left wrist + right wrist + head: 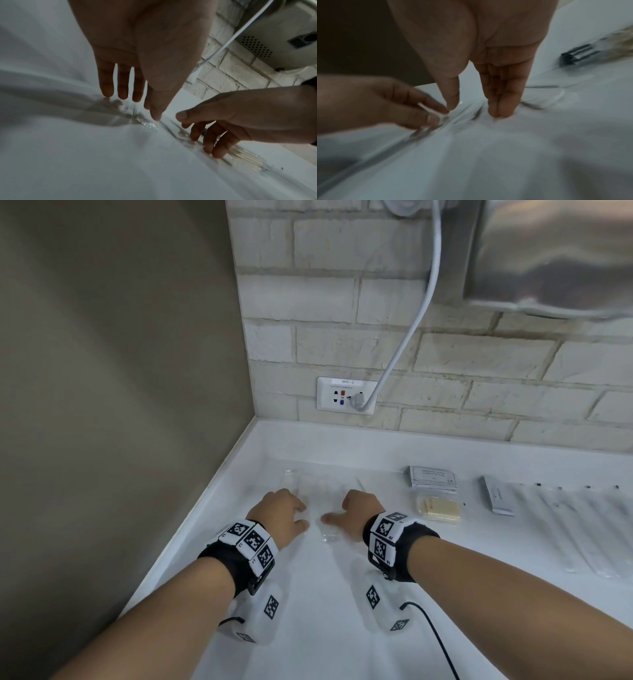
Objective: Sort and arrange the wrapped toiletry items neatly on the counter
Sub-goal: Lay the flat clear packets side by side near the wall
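Note:
Several clear plastic-wrapped items (320,498) lie side by side on the white counter (308,594), close to its back left corner. Both hands rest on them from above. My left hand (301,513) touches the left packets with straight fingers (120,93) and the thumb tip down on the wrap (149,124). My right hand (342,510) presses its fingertips (498,112) on the right packets (464,115), thumb stretched toward the left hand. The right wrist view is blurred. Neither hand lifts anything.
To the right lie a stack of grey sachets (433,477), a yellowish wrapped bar (438,508), another grey sachet (498,501) and a row of long clear-wrapped items (582,525). A wall (120,405) bounds the left. A socket (346,395) with a white cable and a metal appliance (555,254) hang behind.

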A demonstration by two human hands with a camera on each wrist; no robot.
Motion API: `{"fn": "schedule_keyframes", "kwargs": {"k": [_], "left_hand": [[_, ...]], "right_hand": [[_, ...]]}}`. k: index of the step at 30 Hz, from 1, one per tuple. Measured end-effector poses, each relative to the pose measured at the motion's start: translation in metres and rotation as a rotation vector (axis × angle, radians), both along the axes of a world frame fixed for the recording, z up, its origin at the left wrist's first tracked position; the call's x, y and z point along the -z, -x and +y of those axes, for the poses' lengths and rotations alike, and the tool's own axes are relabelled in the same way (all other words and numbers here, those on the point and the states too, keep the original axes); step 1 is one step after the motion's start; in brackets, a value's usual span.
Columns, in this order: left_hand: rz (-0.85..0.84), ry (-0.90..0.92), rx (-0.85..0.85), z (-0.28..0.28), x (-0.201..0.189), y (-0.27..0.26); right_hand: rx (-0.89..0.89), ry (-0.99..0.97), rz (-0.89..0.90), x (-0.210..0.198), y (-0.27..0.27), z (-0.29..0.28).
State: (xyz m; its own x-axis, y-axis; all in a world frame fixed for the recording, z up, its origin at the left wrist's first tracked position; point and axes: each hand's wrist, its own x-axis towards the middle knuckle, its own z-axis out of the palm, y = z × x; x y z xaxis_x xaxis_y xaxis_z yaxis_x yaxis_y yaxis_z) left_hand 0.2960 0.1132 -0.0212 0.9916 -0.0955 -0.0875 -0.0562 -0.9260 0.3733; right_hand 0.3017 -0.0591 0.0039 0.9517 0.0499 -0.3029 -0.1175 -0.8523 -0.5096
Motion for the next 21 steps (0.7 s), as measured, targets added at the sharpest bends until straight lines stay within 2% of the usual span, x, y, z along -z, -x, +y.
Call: {"fn": "schedule_keyframes", "kwargs": {"k": [3,7,10,15,21], "left_hand": [[-0.092,-0.012,-0.072,0.003,-0.006,-0.001],[0.04,-0.153,-0.101,0.01,-0.011,-0.002],[0.058,-0.209,-0.115,0.011,-0.012,-0.004],[0.094,-0.223,-0.151,0.013,-0.014,-0.013],[0.08,-0.229,-0.124,0.02,-0.01,-0.019]], "right_hand": [[-0.091,0.166,0.019,0.004,-0.003,0.007],[-0.052,0.207,0.103,-0.001,-0.007,0.013],[-0.046,0.21,0.134,-0.006,-0.01,0.015],[0.014,0.065,-0.072,-0.007,-0.009,0.009],[-0.181,0.084,-0.075,-0.002,-0.002,0.008]]}}
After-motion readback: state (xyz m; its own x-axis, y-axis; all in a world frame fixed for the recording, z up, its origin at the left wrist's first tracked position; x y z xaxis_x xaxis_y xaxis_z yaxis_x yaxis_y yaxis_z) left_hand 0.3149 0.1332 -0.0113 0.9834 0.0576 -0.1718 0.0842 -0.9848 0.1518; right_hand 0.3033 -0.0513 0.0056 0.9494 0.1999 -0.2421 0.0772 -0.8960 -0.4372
